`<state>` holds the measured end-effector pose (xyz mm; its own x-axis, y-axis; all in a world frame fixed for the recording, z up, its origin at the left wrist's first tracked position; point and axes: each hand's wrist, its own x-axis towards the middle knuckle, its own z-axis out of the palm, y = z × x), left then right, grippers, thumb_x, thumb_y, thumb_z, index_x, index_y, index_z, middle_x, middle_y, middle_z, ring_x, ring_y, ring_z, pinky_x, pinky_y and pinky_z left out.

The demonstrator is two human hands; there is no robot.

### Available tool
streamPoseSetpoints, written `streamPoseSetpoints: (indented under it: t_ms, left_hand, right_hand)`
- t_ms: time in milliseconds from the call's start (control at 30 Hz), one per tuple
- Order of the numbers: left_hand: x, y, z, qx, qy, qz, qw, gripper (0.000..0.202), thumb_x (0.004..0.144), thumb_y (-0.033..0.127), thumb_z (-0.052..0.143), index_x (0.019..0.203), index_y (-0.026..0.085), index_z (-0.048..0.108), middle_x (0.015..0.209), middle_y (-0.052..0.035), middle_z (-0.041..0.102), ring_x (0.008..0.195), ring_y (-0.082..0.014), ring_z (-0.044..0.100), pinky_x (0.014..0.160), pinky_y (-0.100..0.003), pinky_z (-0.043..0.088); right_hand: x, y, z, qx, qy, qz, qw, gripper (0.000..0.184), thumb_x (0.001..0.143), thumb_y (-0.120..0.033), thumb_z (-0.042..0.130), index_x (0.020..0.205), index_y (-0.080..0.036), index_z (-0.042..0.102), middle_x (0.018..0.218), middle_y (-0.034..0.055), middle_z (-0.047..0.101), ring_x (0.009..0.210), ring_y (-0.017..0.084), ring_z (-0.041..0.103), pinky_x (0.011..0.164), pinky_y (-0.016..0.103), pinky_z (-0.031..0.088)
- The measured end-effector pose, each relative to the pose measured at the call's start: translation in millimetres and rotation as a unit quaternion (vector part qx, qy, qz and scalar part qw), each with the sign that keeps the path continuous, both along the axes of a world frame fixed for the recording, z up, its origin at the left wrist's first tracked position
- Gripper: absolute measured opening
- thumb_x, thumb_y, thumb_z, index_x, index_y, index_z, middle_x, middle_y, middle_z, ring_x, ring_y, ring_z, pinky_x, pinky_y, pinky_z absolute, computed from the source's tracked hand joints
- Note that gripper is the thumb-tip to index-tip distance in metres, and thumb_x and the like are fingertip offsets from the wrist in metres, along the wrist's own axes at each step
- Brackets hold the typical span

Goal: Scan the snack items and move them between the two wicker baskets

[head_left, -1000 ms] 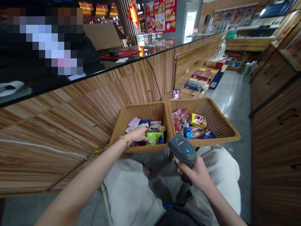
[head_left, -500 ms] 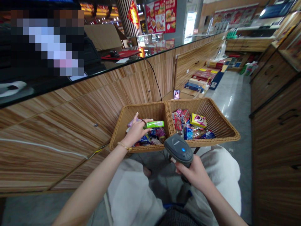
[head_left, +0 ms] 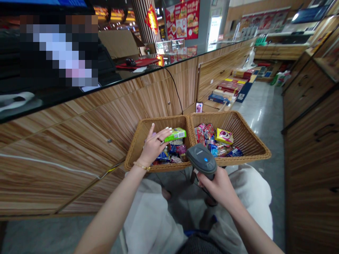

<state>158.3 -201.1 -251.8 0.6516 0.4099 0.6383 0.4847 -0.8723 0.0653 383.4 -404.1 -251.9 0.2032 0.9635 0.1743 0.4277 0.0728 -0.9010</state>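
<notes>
My left hand point(head_left: 155, 146) is over the left wicker basket point(head_left: 156, 122), pinching a green snack box point(head_left: 175, 134) between its fingers and thumb, with the index finger raised. Below it, packaged snacks point(head_left: 169, 154) fill the basket, partly hidden by the hand. My right hand point(head_left: 214, 187) grips a grey handheld barcode scanner point(head_left: 201, 159), its blue light lit, just in front of the right wicker basket point(head_left: 233, 121). That basket holds mixed snack packets point(head_left: 209, 139) and a yellow box point(head_left: 224, 136).
A wood-panelled counter point(head_left: 106, 130) with a black glass top runs along the left, and a black cable point(head_left: 173, 83) hangs down it. Wooden cabinets point(head_left: 309, 141) stand on the right. Stacked boxes point(head_left: 227, 92) lie farther along the tiled floor point(head_left: 256, 106).
The green box has come up out of the left basket in my left hand and now turns its face upward. The scanner has shifted slightly up and left.
</notes>
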Motion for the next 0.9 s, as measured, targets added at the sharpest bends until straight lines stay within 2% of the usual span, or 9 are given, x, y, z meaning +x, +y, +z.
streamPoseSetpoints:
  t_ms: [433,633,767,900]
  left_hand:
    - [1.9,-1.6,1.4,0.023,-0.008,-0.009,1.000,0.034,0.102,0.025,0.061,0.135,0.026,0.058,0.136,-0.0065,0.072,0.129,-0.0217,0.067,0.133,-0.063,0.013]
    - [4.9,0.0,3.5,0.013,-0.020,-0.005,1.000,0.036,0.101,0.027,0.063,0.136,0.027,0.058,0.134,-0.0058,0.073,0.126,-0.0225,0.069,0.133,-0.064,0.013]
    - [22.7,-2.9,12.7,-0.001,-0.023,-0.010,1.000,0.037,0.101,0.027,0.062,0.138,0.029,0.059,0.134,-0.0045,0.073,0.128,-0.0222,0.067,0.133,-0.063,0.012]
    - [63.0,-10.2,24.6,-0.011,-0.014,-0.053,0.998,0.037,0.103,0.030,0.059,0.139,0.031,0.058,0.136,-0.0025,0.072,0.131,-0.0210,0.065,0.133,-0.062,0.011]
  right_hand:
    - [3.4,0.6,2.7,-0.008,-0.004,-0.006,1.000,0.026,0.083,-0.037,0.056,0.061,-0.024,0.060,0.054,0.0040,0.071,0.055,0.024,0.071,0.061,0.031,0.052]
    - [4.6,-4.1,-2.9,-0.016,0.012,0.003,1.000,0.025,0.083,-0.035,0.059,0.061,-0.024,0.061,0.054,0.0042,0.071,0.055,0.024,0.071,0.058,0.030,0.051]
    - [5.4,-9.9,-7.9,-0.011,0.026,0.018,0.999,0.018,0.083,-0.032,0.061,0.069,-0.021,0.067,0.058,0.0044,0.073,0.056,0.023,0.071,0.058,0.030,0.053]
    - [6.0,-14.9,-8.2,-0.006,0.032,0.021,0.999,0.016,0.082,-0.029,0.061,0.071,-0.021,0.068,0.059,0.0044,0.073,0.058,0.023,0.070,0.058,0.029,0.053]
